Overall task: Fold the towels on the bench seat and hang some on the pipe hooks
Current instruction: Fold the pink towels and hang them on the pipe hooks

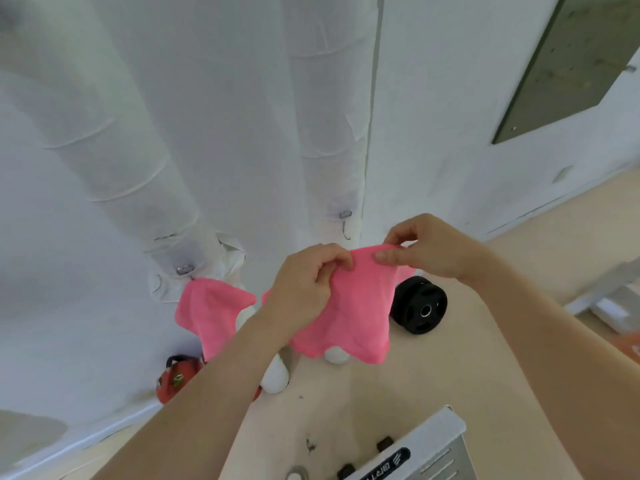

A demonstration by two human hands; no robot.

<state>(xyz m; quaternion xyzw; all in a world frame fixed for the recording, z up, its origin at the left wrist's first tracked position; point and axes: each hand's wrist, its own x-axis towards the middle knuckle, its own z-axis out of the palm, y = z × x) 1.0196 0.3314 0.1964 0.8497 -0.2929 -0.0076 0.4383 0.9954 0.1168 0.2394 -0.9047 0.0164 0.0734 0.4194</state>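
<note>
Head view — both hands [304, 282] [429, 247] pinch pink towel [349, 306].

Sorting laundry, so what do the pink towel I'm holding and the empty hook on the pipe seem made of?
Pink towel: soft matte cloth, probably microfibre or terry; it hangs limp in folds. Hook: apparently metal, grey with a slight gleam, though too small to be sure.

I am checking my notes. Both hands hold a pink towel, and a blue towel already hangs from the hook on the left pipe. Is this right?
Not quite. The head view shows the hanging towel on the hook of the left pipe is pink, not blue. The left hand and right hand do hold a pink towel.
</note>
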